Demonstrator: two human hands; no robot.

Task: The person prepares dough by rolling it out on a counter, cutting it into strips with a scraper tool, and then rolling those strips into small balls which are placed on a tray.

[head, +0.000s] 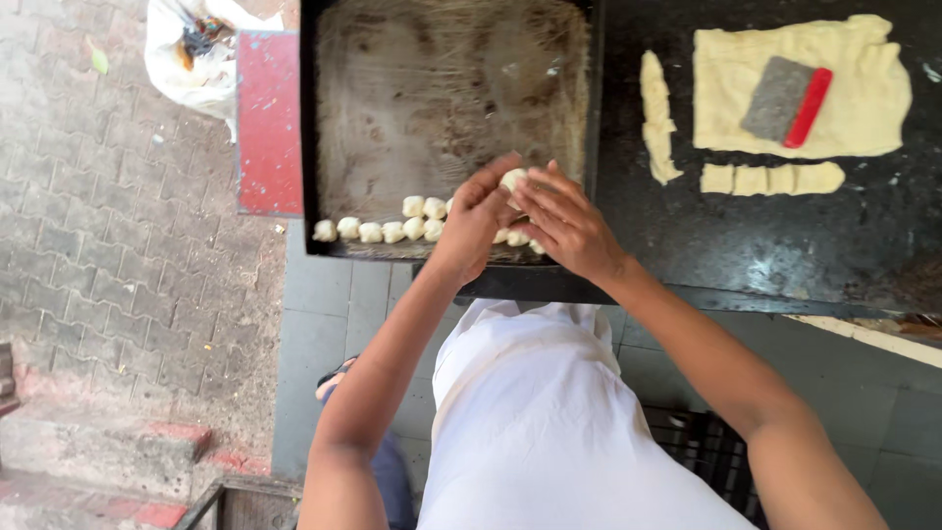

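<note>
- Step in hand, by the look of it: shaping one small dough piece [513, 180] over the baking tray [324, 128] — held just above the tray's near edge, between both hands.
- Left hand [473, 218]: fingers curled and pressed together around the piece from the left, thumb side hidden.
- Right hand [567, 226]: fingers slightly spread, tips meeting the same piece from the right; both hands touching each other over it.
- Along the tray's near edge: a row of shaped dough balls [383, 230], touching one another, the right end of the row hidden beneath the hands.
- Rest of the tray: bare, scratched and greased.
- Right of the tray, on the dark worktop [765, 255]: a flat dough sheet [863, 108] with a grey scraper with a red handle [788, 100] lying on it, a long dough strip [658, 118] beside the tray, and a cut strip in segments [771, 179] below the sheet.
- Next move, as a judgement: seems to call for a gentle release onto the tray beside the row — light fingers, so the neighbours stay unsquashed.
</note>
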